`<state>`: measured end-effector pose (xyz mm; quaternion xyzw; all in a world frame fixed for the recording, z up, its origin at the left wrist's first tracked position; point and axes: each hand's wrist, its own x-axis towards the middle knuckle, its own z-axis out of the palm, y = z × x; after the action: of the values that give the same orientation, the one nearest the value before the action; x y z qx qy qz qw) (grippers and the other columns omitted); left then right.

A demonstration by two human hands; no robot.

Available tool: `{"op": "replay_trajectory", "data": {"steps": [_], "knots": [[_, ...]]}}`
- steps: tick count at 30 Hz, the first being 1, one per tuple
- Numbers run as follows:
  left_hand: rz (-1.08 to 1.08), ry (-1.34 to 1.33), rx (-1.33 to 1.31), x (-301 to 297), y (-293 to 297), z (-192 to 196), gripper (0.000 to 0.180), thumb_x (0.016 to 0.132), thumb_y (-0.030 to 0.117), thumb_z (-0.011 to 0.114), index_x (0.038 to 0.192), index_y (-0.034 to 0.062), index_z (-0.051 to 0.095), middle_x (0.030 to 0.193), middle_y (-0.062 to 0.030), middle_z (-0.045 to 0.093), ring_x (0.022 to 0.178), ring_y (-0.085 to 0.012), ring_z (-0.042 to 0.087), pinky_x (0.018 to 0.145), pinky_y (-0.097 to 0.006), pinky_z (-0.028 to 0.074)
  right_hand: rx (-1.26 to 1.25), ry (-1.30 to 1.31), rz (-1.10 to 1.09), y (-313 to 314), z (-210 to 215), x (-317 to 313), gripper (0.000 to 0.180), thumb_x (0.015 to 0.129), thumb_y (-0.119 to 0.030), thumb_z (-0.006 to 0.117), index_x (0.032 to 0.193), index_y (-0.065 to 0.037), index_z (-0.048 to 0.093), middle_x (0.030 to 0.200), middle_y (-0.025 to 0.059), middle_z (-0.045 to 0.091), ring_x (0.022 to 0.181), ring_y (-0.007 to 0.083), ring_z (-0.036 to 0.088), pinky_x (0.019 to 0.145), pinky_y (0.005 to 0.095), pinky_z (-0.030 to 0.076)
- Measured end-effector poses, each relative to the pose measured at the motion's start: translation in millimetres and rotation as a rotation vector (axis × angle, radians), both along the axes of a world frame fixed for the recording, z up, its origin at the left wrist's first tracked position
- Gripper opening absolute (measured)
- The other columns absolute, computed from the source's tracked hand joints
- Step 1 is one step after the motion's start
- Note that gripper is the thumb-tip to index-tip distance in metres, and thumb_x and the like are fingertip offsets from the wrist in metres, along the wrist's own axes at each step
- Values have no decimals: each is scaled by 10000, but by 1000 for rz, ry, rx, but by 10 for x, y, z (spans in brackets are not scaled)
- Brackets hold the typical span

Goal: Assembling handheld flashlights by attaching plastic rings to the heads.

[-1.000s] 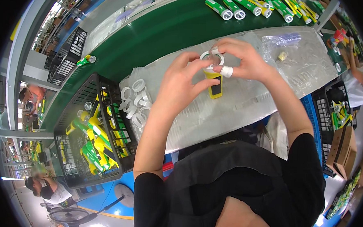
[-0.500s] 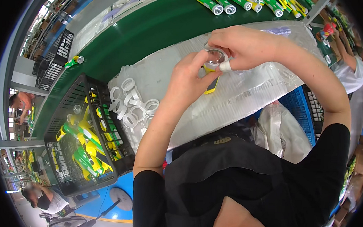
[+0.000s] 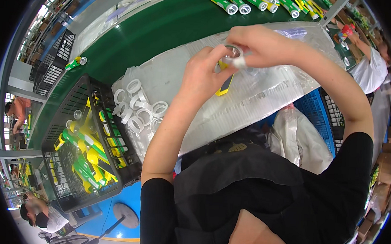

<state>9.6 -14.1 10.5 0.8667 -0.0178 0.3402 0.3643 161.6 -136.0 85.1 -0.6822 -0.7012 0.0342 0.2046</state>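
A yellow flashlight [image 3: 224,87] is held head up over the sheet-covered bench, its lens end toward me. My left hand [image 3: 202,73] is closed around the flashlight just below its head. On the other side, my right hand [image 3: 265,48] grips the white ring [image 3: 240,52] around the clear lens, its thumb wrapped in white and slightly blurred. The fingers of both hands hide much of the head. Several loose white rings [image 3: 159,108] lie in a heap to the left of my left forearm.
At the left stands a black crate [image 3: 124,173] of green and yellow flashlights. More flashlights [image 3: 231,9] lie in a row along the bench's far side. One green flashlight [image 3: 76,63] rests beyond the crate. A blue crate [image 3: 315,113] and a white bag [image 3: 292,136] are at the right.
My right hand has turned slightly about the flashlight's head, its thumb shifting up and left. The whole view has shifted a little; both hands keep their hold.
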Motion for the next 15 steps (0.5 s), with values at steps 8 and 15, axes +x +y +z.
{"op": "replay_trajectory", "data": {"steps": [8, 15], "knots": [[7, -37, 26, 42, -5, -10, 382, 678, 123, 825, 1004, 140, 627, 803, -70, 627, 732, -267, 634, 619, -379, 506, 347, 54, 147, 49, -188, 136, 524, 716, -520, 727, 780, -17, 597, 693, 139, 590, 663, 331, 606, 601, 423, 472], [13, 2, -46, 39, 48, 16, 381, 684, 122, 824, 1007, 139, 624, 804, -64, 627, 727, -259, 624, 624, -369, 503, -178, -67, -117, 57, 13, -12, 499, 761, -452, 723, 936, 1, 606, 802, 145, 608, 729, 287, 616, 625, 383, 481]]}}
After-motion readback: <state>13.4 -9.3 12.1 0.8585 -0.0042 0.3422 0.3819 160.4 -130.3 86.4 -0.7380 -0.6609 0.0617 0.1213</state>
